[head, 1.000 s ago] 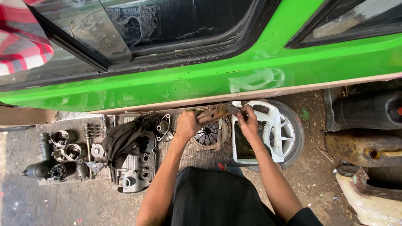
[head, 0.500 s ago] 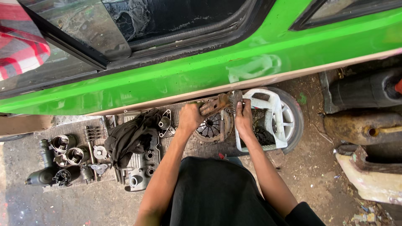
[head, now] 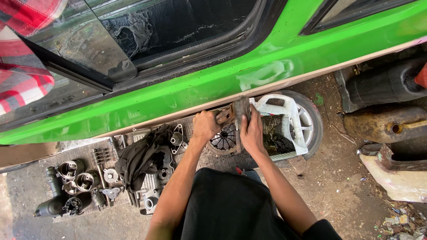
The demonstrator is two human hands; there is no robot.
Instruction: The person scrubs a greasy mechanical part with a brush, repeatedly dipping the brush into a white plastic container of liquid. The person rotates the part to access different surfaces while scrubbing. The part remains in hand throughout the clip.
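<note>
your left hand (head: pixel 205 126) and right hand (head: pixel 251 133) both grip the rusty metal part (head: pixel 231 113) at the green car's sill (head: pixel 284 82), not yet freed or set down.

Outdoor daylight, dirt ground (head: pixel 342 178). Green car body (head: pixel 213 84) spans the far side, dark window (head: pixel 178 26) above it. Engine parts (head: pixel 80 182) laid out on a mat (head: pixel 75 146) near left, dark rag (head: pixel 144 155) over some. Alloy wheel (head: pixel 307 120) flat on the ground, centre. Rusty tank (head: pixel 382 124) and black container (head: pixel 382 84) right. Litter (head: pixel 400 218) near right.
</note>
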